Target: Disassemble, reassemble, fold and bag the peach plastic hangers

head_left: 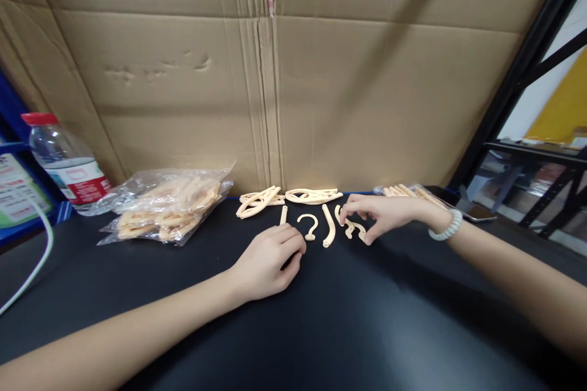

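Cream plastic folding-hanger parts lie on the black table in the head view. My left hand [271, 259] rests low with fingers curled over a hanger arm [284, 214]; only its upper end shows. A loose hanger hook [310, 227] lies just right of that hand, and beside it a curved hanger arm [328, 226] lies apart. My right hand [373, 214] hovers with thumb and fingers spread around another hanger hook [359, 231] and a slim hanger piece [339, 215], partly covered by the fingers. Whether the fingertips touch them I cannot tell.
Folded hangers [259, 200] and more hangers [314, 197] lie along the cardboard wall [183, 91]. Bagged hangers [169, 211] and a water bottle [68, 162] stand left. Behind my right wrist are another bag of hangers [400, 190] and a phone-like dark object [477, 212].
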`<state>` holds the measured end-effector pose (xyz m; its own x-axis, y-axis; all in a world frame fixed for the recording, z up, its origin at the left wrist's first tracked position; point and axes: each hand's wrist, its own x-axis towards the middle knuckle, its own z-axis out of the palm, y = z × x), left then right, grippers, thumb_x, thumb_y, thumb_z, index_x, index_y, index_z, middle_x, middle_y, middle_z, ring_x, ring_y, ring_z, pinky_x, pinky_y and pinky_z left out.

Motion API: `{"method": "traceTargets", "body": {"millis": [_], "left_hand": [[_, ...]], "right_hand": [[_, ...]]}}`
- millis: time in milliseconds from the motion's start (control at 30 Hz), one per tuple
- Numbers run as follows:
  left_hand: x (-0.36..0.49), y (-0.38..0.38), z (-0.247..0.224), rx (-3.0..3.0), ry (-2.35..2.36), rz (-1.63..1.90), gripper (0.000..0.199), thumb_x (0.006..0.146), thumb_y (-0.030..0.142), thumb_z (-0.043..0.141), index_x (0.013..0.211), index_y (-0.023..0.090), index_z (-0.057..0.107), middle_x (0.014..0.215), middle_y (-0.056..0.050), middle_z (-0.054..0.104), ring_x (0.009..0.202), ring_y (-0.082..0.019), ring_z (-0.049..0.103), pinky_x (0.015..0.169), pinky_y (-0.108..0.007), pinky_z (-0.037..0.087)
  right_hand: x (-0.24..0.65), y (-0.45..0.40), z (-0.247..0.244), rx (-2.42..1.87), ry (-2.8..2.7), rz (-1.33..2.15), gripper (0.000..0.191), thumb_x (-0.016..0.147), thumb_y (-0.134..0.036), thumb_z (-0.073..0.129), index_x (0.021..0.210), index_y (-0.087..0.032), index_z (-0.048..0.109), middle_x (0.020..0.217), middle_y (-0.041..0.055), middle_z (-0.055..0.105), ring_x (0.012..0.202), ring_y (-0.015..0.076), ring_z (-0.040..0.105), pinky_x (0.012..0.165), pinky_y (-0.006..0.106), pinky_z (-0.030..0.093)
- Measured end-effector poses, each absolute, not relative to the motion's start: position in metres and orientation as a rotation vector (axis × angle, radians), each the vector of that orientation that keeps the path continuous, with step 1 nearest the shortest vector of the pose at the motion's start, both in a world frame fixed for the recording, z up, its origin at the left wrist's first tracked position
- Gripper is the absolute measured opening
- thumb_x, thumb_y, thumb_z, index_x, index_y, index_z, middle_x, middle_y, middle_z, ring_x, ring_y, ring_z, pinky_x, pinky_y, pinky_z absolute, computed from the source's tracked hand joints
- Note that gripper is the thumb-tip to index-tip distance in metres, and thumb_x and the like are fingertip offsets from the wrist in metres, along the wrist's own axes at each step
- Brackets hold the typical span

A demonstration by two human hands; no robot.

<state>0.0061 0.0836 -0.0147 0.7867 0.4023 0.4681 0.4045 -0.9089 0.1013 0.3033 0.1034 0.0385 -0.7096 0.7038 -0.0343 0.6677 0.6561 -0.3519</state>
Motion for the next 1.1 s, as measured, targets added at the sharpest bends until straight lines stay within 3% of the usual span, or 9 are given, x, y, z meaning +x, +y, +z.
{"method": "traceTargets", "body": {"millis": [133,400,600,733,1100], "left_hand": [[0.006,0.083,-0.014,-3.031,-0.563,-0.779,0.017,0.087,0.01,0.041,0.085,0.018,0.056,0.081,-0.006,0.062,0.076,-0.02,0.055,0.07,-0.032,0.047],[0.006,0.083,-0.013,-3.053,-0.513,-0.775,0.018,0.087,0.01,0.04,0.086,0.018,0.057,0.082,-0.006,0.062,0.076,-0.019,0.054,0.07,-0.032,0.048],[0.005,0.084,-0.016,-3.03,-0.634,-0.795,0.016,0.086,0.011,0.042,0.088,0.018,0.056,0.083,-0.007,0.06,0.078,-0.02,0.055,0.071,-0.033,0.049],[0.005,0.083,-0.015,-3.006,-0.611,-0.81,0.016,0.087,0.01,0.041,0.086,0.017,0.055,0.084,-0.008,0.06,0.078,-0.02,0.054,0.071,-0.033,0.048],[0.005,0.082,-0.013,-3.015,-0.497,-0.817,0.017,0.088,0.009,0.04,0.086,0.017,0.055,0.081,-0.007,0.063,0.074,-0.019,0.055,0.068,-0.031,0.046]], "right_hand": [[0.3,0.11,0.025,-1.108,-2.761,0.586,0.023,0.069,-0.014,0.073,0.09,-0.021,0.066,0.09,-0.0001,0.052,0.075,0.013,0.054,0.066,0.024,0.048],[0.31,0.118,0.021,-1.241,-2.695,0.565,0.017,0.07,-0.01,0.069,0.085,-0.018,0.065,0.087,0.0008,0.057,0.071,0.0127,0.056,0.063,0.024,0.048],[0.312,0.116,0.025,-1.24,-2.684,0.521,0.022,0.072,-0.021,0.072,0.094,-0.021,0.067,0.095,0.0033,0.059,0.076,0.0145,0.058,0.066,0.026,0.05],[0.308,0.119,0.026,-1.243,-2.532,0.308,0.018,0.079,-0.031,0.068,0.095,-0.02,0.068,0.093,0.0044,0.062,0.075,0.0151,0.057,0.065,0.027,0.05],[0.27,0.154,0.007,-1.353,-2.31,0.046,0.034,0.085,-0.022,0.062,0.117,-0.009,0.06,0.116,0.0175,0.065,0.108,0.0268,0.06,0.096,0.044,0.044]]}}
